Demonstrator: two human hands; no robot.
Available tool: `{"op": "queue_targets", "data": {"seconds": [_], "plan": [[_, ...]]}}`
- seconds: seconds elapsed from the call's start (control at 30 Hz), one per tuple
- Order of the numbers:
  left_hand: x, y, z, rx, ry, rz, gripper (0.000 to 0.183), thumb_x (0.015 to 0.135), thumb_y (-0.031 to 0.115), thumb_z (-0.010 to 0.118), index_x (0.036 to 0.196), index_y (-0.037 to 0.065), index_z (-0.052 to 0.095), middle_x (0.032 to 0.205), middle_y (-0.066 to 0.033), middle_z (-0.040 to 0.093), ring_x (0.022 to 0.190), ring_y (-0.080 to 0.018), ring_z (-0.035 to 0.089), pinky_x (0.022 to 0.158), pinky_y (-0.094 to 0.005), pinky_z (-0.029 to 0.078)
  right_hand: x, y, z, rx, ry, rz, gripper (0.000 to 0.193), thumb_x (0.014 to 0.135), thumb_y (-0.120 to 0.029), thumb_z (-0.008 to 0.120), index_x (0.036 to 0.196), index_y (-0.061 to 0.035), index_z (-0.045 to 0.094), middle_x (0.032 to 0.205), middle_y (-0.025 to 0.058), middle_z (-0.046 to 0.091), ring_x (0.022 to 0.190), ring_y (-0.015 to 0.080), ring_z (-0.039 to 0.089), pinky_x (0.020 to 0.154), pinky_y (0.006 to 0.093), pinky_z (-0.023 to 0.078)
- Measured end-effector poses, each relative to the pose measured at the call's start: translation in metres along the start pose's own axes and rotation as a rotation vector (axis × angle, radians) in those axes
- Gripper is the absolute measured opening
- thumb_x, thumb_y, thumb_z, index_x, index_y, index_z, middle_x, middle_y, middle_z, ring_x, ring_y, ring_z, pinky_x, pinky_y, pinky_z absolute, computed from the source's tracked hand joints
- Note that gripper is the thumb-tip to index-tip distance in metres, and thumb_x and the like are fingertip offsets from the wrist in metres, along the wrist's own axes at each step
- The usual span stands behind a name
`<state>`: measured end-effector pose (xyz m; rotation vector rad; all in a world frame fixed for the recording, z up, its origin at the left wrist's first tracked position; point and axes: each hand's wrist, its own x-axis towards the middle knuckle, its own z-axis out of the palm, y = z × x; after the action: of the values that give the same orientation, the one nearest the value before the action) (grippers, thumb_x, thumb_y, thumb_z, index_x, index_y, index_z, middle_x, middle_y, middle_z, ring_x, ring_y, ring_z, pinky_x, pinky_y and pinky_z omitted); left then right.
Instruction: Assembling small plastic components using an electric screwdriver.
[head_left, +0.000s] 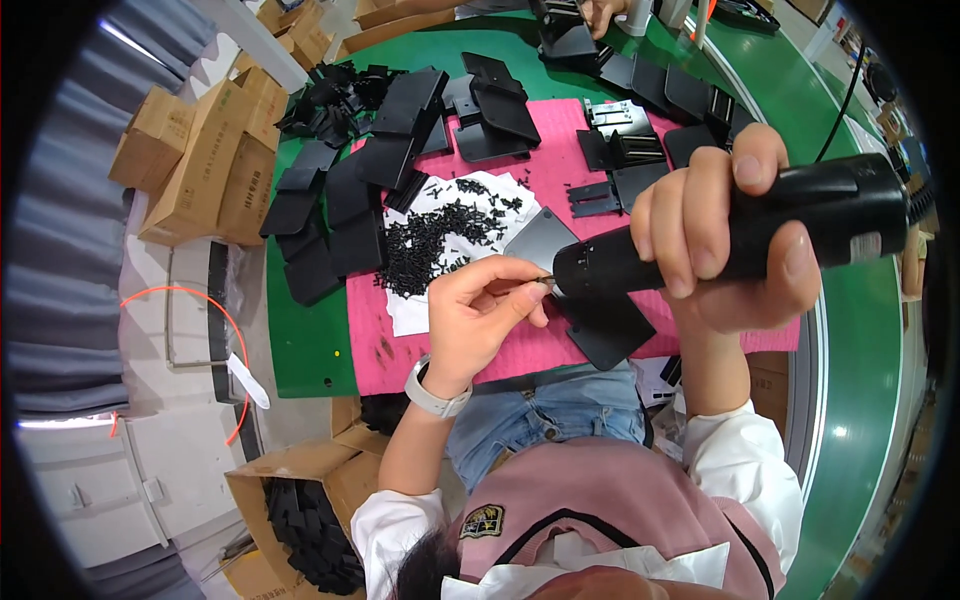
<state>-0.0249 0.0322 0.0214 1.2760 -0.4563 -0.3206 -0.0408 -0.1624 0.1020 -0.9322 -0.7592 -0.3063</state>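
Note:
My right hand [715, 235] is wrapped round a black electric screwdriver [845, 210], held almost level with its nose pointing left. At that nose my left hand [475, 315] pinches, thumb against fingers, by the metal tip; whatever small piece lies between them is too hidden to name. Below the screwdriver, a black plate [612, 332] and a grey plate [540, 240] show on the pink mat [385, 362]; the tool covers where they meet. Left of them, many small black screws [440, 232] are heaped on a white sheet [408, 318].
Stacked black plates [355, 190] stand at the left, with loose black parts [340, 100] behind. Slotted brackets [635, 150] lie at the back right. Another person's hand [602, 15] is at the far edge of the green table [305, 355]. Cardboard boxes [205, 165] stand left.

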Motion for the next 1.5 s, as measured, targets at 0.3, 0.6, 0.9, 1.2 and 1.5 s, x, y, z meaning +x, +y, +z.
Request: {"op": "queue_targets", "data": {"seconds": [0.3, 0.6, 0.9, 1.2, 1.5], "plan": [[-0.007, -0.003, 0.002, -0.051, 0.028, -0.233, 0.022, 0.082, -0.005, 0.061, 0.104, -0.006, 0.055, 0.081, -0.0115, 0.063, 0.063, -0.0136, 0.061, 0.06, -0.0232, 0.05, -0.002, -0.006, -0.019, -0.03, 0.204, 0.05, 0.033, 0.087, -0.034, 0.051, 0.104, -0.0067, 0.046, 0.061, 0.0, 0.044, 0.044, 0.0103, 0.041, 0.055, 0.0279, 0.037], [-0.016, -0.009, 0.004, -0.097, 0.101, -0.377, 0.051, 0.084, -0.003, 0.057, 0.129, -0.006, 0.033, 0.078, -0.0146, 0.06, 0.06, -0.0175, 0.06, 0.059, -0.0281, 0.05, -0.007, -0.004, -0.023, -0.273, 0.234, 0.209, 0.032, 0.081, -0.026, 0.057, 0.099, -0.0027, 0.044, 0.057, 0.0032, 0.043, 0.039, 0.0107, 0.038, 0.04, 0.024, 0.032], [-0.017, -0.009, 0.008, -0.079, 0.161, -0.39, 0.05, 0.083, -0.004, 0.058, 0.127, -0.008, 0.034, 0.079, -0.0142, 0.061, 0.061, -0.0176, 0.06, 0.059, -0.0287, 0.05, -0.008, -0.003, -0.02, -0.264, 0.261, 0.271, 0.028, 0.071, -0.014, 0.07, 0.086, 0.0019, 0.053, 0.059, 0.0041, 0.051, 0.047, 0.0099, 0.049, 0.045, 0.0215, 0.039], [-0.004, -0.017, 0.026, -0.298, -0.044, -0.462, 0.025, 0.085, -0.003, 0.055, 0.109, -0.007, 0.05, 0.078, -0.0111, 0.061, 0.061, -0.0149, 0.059, 0.06, -0.0259, 0.048, -0.01, 0.017, -0.036, -0.852, -0.062, 0.177, 0.023, 0.066, -0.01, 0.07, 0.081, -0.0013, 0.054, 0.068, 0.0024, 0.054, 0.059, 0.0087, 0.051, 0.053, 0.0207, 0.041], [-0.016, -0.014, 0.023, 0.058, 0.1, -0.379, 0.026, 0.087, -0.005, 0.05, 0.112, -0.002, 0.042, 0.077, -0.0097, 0.06, 0.056, -0.0108, 0.056, 0.054, -0.0209, 0.044, -0.017, -0.001, -0.054, -0.255, 0.323, 0.241, 0.026, 0.072, -0.012, 0.067, 0.087, 0.0035, 0.052, 0.059, 0.0059, 0.051, 0.041, 0.0103, 0.046, 0.041, 0.0233, 0.038]]}}
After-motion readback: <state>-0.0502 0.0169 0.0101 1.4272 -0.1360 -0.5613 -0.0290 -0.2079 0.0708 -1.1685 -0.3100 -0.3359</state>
